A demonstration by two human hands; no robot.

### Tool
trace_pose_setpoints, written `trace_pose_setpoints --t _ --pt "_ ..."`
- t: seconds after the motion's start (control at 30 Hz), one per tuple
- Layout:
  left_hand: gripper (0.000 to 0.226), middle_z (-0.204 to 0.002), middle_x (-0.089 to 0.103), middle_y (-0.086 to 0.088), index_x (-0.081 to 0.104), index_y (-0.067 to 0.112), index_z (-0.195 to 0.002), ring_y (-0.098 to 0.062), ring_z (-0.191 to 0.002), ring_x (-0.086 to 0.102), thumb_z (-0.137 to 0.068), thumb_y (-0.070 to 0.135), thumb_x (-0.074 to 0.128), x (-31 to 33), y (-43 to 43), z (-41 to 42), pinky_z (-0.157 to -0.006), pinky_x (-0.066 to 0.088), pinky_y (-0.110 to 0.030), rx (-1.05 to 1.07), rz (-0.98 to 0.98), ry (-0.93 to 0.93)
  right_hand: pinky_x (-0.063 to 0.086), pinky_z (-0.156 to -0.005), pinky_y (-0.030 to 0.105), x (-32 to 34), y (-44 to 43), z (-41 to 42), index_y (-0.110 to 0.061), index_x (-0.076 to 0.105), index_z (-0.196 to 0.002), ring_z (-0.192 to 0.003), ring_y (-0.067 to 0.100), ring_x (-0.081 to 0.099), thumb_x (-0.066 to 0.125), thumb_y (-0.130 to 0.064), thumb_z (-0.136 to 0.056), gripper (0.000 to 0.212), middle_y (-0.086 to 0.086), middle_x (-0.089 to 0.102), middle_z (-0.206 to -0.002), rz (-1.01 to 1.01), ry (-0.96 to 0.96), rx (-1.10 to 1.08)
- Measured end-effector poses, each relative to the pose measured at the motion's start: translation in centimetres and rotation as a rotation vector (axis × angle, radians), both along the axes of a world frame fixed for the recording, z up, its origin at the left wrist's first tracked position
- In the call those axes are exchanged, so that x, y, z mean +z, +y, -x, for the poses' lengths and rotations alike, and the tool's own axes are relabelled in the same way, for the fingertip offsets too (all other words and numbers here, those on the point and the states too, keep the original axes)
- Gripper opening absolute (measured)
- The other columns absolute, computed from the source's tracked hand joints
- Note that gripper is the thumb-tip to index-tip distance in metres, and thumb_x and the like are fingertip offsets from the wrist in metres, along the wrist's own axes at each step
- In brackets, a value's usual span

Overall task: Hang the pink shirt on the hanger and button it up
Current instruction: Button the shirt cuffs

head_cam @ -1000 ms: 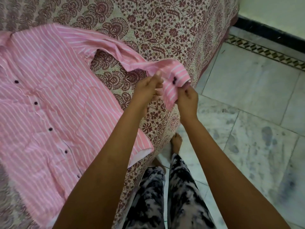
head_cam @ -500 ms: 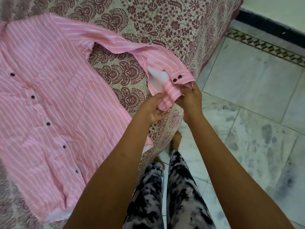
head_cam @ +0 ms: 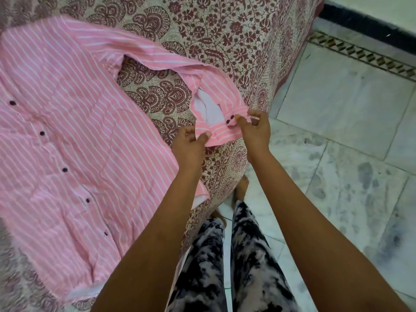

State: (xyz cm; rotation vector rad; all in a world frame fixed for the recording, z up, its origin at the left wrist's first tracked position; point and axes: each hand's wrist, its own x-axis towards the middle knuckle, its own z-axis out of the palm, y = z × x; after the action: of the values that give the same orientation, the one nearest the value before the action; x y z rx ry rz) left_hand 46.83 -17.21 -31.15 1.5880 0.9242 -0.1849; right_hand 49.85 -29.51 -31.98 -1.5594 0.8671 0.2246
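Legs: patterned black-and-white trousers point(head_cam: 247, 255) at the bottom of the view, with a bare foot point(head_cam: 242, 188) on the floor just beside the bed's edge.
Left hand: the left hand point(head_cam: 190, 145) has its fingers curled and its thumb pressed on top, pinching the left edge of the cuff point(head_cam: 221, 134).
Right hand: the right hand point(head_cam: 255, 131) pinches the cuff's right end between thumb and curled fingers, just beside the two dark cuff buttons point(head_cam: 229, 121).
Cuff: stretched between the two hands above the bed's edge; it gapes open and shows white lining.
Sleeve: the sleeve point(head_cam: 157, 55) runs from the shoulder across the bed to the cuff, creased and slightly lifted near the hands.
Pink shirt: the pink shirt point(head_cam: 67, 109) lies spread flat on the bed, left of the arms, front side up, with a row of dark front buttons point(head_cam: 64, 170) down its middle.
Bed: a floral maroon-and-cream bedspread point(head_cam: 225, 30) lies under the shirt.
Floor: pale marble floor point(head_cam: 337, 109) on the right, with a patterned border strip point(head_cam: 360, 55) along the far wall.
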Motion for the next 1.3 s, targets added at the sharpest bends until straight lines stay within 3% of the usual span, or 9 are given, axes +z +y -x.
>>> trace_pose_setpoints --t 0.13,0.27,0.5,0.6,0.7,0.87,1.0,1.13,1.3 --pt "0.021 -0.062 0.058 0.012 0.057 0.019 -0.076 0.004 -0.055 0.053 -0.08 0.001 0.067 0.0 0.0 0.3 -0.063 0.046 -0.018 -0.02 0.02 -0.059 0.044 -0.076 0.03 -1.6 1.1 0.0 -0.016 0.041 -0.093 -0.088 0.024 0.054 0.071 -0.019 -0.076 0.035 0.013 0.052 -0.115 0.114 0.101 -0.091" --pt "0.017 -0.071 0.058 0.005 0.064 0.015 -0.088 -0.007 -0.063 0.053 -0.08 0.001 0.065 -0.5 0.5 0.3 -0.071 0.047 -0.029 -0.038 -0.013 -0.061 0.046 -0.079 0.03 -2.5 1.8 0.3 -0.011 0.039 -0.099 -0.083 0.026 0.051 0.073 -0.013 -0.074 0.042 0.016 0.04 -0.122 0.143 0.217 -0.236" --pt "0.023 -0.066 0.058 -0.003 0.058 0.021 -0.076 -0.017 -0.062 0.053 -0.077 0.0 0.068 -0.5 1.0 -0.1 -0.067 0.046 -0.033 -0.023 0.006 -0.07 0.037 -0.034 0.013 -3.9 3.9 0.3 0.002 0.053 -0.11 -0.053 0.012 0.053 0.07 -0.014 -0.08 0.038 0.017 0.063 -0.104 -0.368 0.329 -0.479" --pt "0.022 -0.067 0.059 -0.006 0.059 0.022 -0.075 -0.018 -0.061 0.052 -0.076 0.002 0.069 -0.6 1.4 -0.1 -0.065 0.046 -0.032 -0.087 0.003 -0.083 0.037 -0.033 0.012 -3.6 4.7 -0.2 0.006 0.051 -0.117 -0.041 0.008 0.057 0.069 -0.004 -0.079 0.043 0.021 0.063 -0.106 -0.401 0.24 -0.545" --pt "0.015 -0.072 0.059 -0.009 0.063 0.019 -0.077 -0.019 -0.065 0.052 -0.077 0.006 0.069 -0.7 1.5 -0.1 -0.066 0.047 -0.034 -0.135 0.002 -0.112 0.043 -0.041 0.02 -3.0 4.9 -0.5 -0.005 0.041 -0.114 -0.059 0.015 0.057 0.064 0.007 -0.076 0.045 0.015 0.059 -0.1 -0.393 0.18 -0.627" --pt "0.008 -0.07 0.059 0.007 0.067 0.016 -0.088 -0.011 -0.067 0.051 -0.083 0.01 0.065 -0.4 0.9 -0.6 -0.072 0.047 -0.033 -0.154 -0.022 -0.172 0.049 -0.062 0.025 -2.2 3.9 1.0 -0.014 0.036 -0.11 -0.068 0.013 0.06 0.061 -0.004 -0.081 0.039 0.001 0.061 -0.086 0.054 -0.068 -0.258" --pt "0.008 -0.077 0.063 0.005 0.067 0.017 -0.091 -0.011 -0.07 0.055 -0.087 0.014 0.061 -0.1 0.5 -1.2 -0.071 0.049 -0.036 -0.301 -0.064 -0.205 0.053 -0.063 0.027 -1.5 3.4 2.7 -0.02 0.033 -0.116 -0.072 0.018 0.066 0.06 -0.001 -0.082 0.048 0.007 0.067 -0.089 0.04 -0.296 0.02" --pt "0.016 -0.084 0.066 -0.002 0.068 0.011 -0.099 -0.015 -0.078 0.059 -0.086 0.007 0.061 0.0 0.4 -1.6 -0.077 0.052 -0.037 -0.296 -0.072 -0.184 0.054 -0.06 0.04 -1.1 3.4 3.2 -0.018 0.035 -0.127 -0.069 0.028 0.066 0.062 -0.003 -0.082 0.055 0.008 0.068 -0.08 0.101 -0.318 0.1" --pt "0.024 -0.09 0.069 -0.007 0.069 0.011 -0.101 -0.018 -0.081 0.061 -0.079 0.003 0.063 0.0 0.9 -1.8 -0.081 0.053 -0.039 -0.34 0.011 -0.107 0.053 -0.059 0.036 -0.6 3.3 3.3 -0.017 0.034 -0.131 -0.066 0.024 0.067 0.058 -0.004 -0.084 0.054 0.016 0.066 -0.076 0.172 -0.326 0.133"
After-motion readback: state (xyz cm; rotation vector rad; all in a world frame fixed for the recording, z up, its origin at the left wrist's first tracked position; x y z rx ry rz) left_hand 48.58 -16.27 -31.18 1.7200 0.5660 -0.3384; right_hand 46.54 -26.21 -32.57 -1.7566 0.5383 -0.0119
